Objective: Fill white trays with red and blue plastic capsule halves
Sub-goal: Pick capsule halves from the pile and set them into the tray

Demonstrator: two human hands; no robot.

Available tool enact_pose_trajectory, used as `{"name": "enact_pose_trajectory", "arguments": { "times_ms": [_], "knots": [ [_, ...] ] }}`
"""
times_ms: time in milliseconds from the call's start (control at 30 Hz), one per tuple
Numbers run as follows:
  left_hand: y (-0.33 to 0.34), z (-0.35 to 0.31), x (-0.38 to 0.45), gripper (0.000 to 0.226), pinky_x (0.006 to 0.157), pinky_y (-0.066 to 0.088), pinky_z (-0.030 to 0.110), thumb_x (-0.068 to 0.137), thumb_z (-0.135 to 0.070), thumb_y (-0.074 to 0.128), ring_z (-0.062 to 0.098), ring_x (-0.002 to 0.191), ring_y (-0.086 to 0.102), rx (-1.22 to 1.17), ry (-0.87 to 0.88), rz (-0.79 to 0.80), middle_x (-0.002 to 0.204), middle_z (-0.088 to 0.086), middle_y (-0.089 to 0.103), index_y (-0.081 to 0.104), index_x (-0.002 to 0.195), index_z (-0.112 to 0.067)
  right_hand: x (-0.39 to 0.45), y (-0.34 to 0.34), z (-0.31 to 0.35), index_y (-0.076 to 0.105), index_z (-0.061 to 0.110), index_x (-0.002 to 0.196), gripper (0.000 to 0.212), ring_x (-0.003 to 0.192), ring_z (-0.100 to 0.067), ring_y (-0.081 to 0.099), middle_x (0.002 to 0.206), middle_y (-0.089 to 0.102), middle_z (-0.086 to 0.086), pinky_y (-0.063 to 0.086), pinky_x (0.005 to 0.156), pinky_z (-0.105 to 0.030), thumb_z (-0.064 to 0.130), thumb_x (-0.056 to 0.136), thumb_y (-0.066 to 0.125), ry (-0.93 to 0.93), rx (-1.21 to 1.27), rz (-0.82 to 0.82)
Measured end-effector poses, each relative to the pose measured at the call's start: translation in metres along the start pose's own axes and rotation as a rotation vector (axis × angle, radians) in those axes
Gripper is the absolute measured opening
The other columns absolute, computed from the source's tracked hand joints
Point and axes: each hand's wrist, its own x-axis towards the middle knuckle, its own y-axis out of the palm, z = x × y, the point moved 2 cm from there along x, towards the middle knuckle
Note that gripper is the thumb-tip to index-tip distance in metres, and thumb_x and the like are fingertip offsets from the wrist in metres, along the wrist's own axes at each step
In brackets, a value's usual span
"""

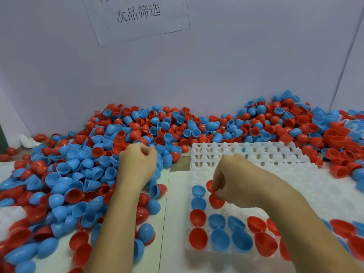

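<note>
A white tray with rows of sockets lies right of centre; its near rows hold red and blue capsule halves, dome up. My right hand is over the tray's left side, fingertips pinching a red half at a socket in the second column. My left hand is curled on the big loose pile of red and blue halves to the left; a bit of red shows between its fingers, but what it holds is hidden.
The pile runs along the back against a grey wall with a paper sign. More halves lie at the right edge, over another white tray. A second white tray corner shows at lower left.
</note>
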Motion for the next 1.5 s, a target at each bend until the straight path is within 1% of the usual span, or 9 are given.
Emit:
{"name": "enact_pose_trajectory", "arguments": {
  "times_ms": [133, 433, 600, 800, 1067, 1167, 1233, 1300, 1500],
  "knots": [
    [-0.004, -0.003, -0.003, 0.024, 0.049, 0.050, 0.035, 0.096, -0.016, 0.062, 0.025, 0.062, 0.059, 0.239, 0.051, 0.081, 0.082, 0.017, 0.069, 0.073, 0.081, -0.002, 0.001, 0.008, 0.006, 0.072, 0.014, 0.105, 0.021, 0.081, -0.016, 0.067, 0.097, 0.069, -0.001, 0.061, 0.078, -0.033, 0.013, 0.085, 0.076, 0.042, -0.059, 0.052],
    [0.014, -0.002, -0.017, 0.031, 0.101, 0.050, 0.040, 0.082, -0.020, 0.079, 0.025, 0.122, 0.042, 0.694, 0.068, 0.493, 0.120, 0.006, 0.056, 0.069, 0.110, -0.014, 0.004, 0.000, -0.009, 0.079, 0.018, 0.099, 0.017, 0.080, -0.009, 0.069, 0.095, 0.074, 0.010, 0.061, 0.080, -0.030, 0.028, 0.090, 0.068, -0.040, 0.065, 0.036],
    [0.013, -0.013, -0.014, 0.018, 0.077, 0.047, 0.025, 0.091, -0.037, 0.072, 0.015, 0.104, 0.061, 0.127, 0.019, 0.452, 0.104, -0.004, 0.067, 0.071, 0.092, -0.019, 0.013, 0.000, -0.010, 0.079, 0.016, 0.092, 0.020, 0.074, -0.013, 0.069, 0.087, 0.075, 0.007, 0.061, 0.071, -0.029, 0.022, 0.095, 0.061, -0.092, 0.164, -0.230],
    [0.017, -0.033, -0.021, 0.025, 0.065, 0.058, 0.023, 0.100, -0.032, 0.059, 0.019, 0.070, 0.072, -0.661, -0.091, 0.489, 0.089, 0.012, 0.076, 0.071, 0.104, -0.010, 0.017, 0.002, -0.001, 0.069, 0.036, 0.101, 0.012, 0.082, 0.010, 0.058, 0.076, 0.063, 0.017, 0.044, 0.060, -0.002, 0.028, 0.092, 0.068, -0.202, 0.404, -0.437],
    [0.021, -0.038, -0.027, 0.043, 0.064, 0.057, 0.024, 0.085, -0.049, 0.067, 0.020, 0.070, 0.072, -0.607, 0.014, 0.738, 0.081, 0.009, 0.075, 0.071, 0.104, -0.011, 0.016, 0.008, 0.012, 0.061, 0.041, 0.105, 0.027, 0.084, 0.001, 0.061, 0.083, 0.063, 0.019, 0.049, 0.068, -0.006, 0.026, 0.088, 0.074, -0.367, 0.442, -0.500],
    [0.011, -0.032, -0.016, 0.032, 0.058, 0.054, 0.021, 0.090, -0.045, 0.070, 0.011, 0.063, 0.068, -0.652, -0.027, 0.215, 0.079, -0.001, 0.075, 0.070, 0.103, -0.016, 0.015, 0.006, 0.006, 0.061, 0.042, 0.107, 0.029, 0.082, 0.003, 0.061, 0.080, 0.063, 0.019, 0.045, 0.067, -0.002, 0.024, 0.089, 0.073, -0.355, 0.494, -0.486],
    [-0.008, -0.022, -0.007, 0.063, 0.070, 0.055, 0.022, 0.079, -0.055, 0.071, 0.008, 0.086, 0.071, -1.124, -0.182, -0.211, 0.112, 0.000, 0.073, 0.059, 0.123, -0.012, 0.015, 0.006, 0.005, 0.058, 0.044, 0.107, 0.031, 0.084, 0.006, 0.060, 0.080, 0.062, 0.021, 0.044, 0.066, 0.000, 0.021, 0.090, 0.071, -0.345, 0.508, -0.483],
    [-0.017, -0.013, -0.002, 0.071, 0.087, 0.052, 0.025, 0.065, -0.067, 0.066, 0.016, 0.117, 0.064, -1.371, -0.273, -0.192, 0.138, 0.006, 0.061, 0.060, 0.113, -0.015, 0.016, 0.006, 0.004, 0.058, 0.045, 0.107, 0.031, 0.085, 0.006, 0.059, 0.080, 0.062, 0.021, 0.044, 0.066, 0.000, 0.020, 0.091, 0.070, -0.340, 0.507, -0.482],
    [0.003, -0.018, -0.011, 0.006, 0.060, 0.055, 0.019, 0.092, -0.027, 0.072, 0.017, 0.075, 0.068, -0.170, 0.055, 0.195, 0.080, -0.002, 0.073, 0.073, 0.088, -0.022, 0.018, 0.007, 0.001, 0.058, 0.047, 0.104, 0.033, 0.088, 0.010, 0.057, 0.081, 0.061, 0.022, 0.042, 0.064, 0.003, 0.018, 0.092, 0.068, -0.324, 0.480, -0.471]
  ]
}}
